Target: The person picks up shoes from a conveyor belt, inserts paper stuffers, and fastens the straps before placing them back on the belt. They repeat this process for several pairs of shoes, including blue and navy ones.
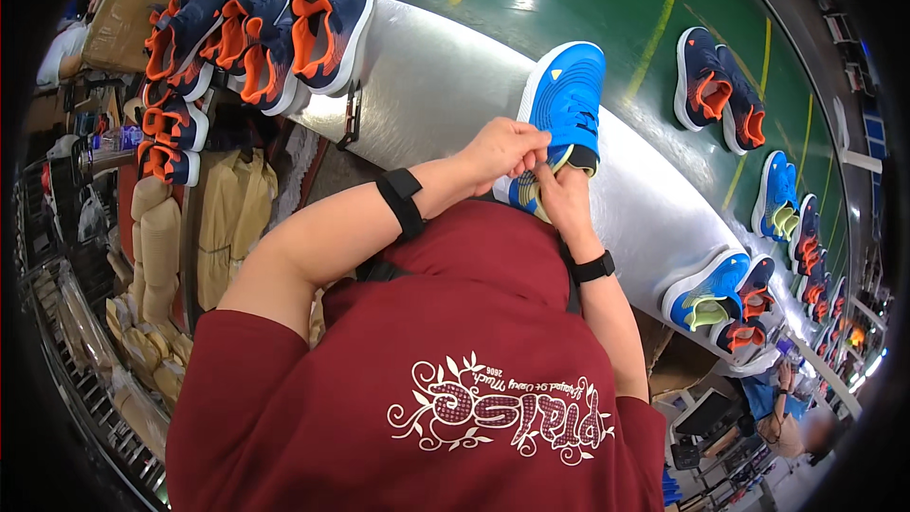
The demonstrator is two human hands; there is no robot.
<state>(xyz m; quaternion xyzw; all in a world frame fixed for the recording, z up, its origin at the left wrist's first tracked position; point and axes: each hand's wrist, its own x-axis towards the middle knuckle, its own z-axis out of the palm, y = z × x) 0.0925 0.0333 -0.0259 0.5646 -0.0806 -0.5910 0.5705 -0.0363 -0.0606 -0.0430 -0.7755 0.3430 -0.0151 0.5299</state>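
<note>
Glossy green surface, yellow-striped — silvery metal bench alongside — bright lamps far right

Left forearm angled up to the right from a bent elbow. Left hand had fingers curled, thumb and index pinched. Right forearm ran up from below; right hand sat just beside the left, fingertips partly hidden.

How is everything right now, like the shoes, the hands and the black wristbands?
Blue shoe in front: upright, toe pointing away, partly covered by the hands
Left hand: fingertips pinched together at the shoe
Right hand: at the shoe's opening, grip partly hidden
Black wristbands: worn, one on each arm
Navy-and-orange pair on the green surface: upright, side by side
</note>
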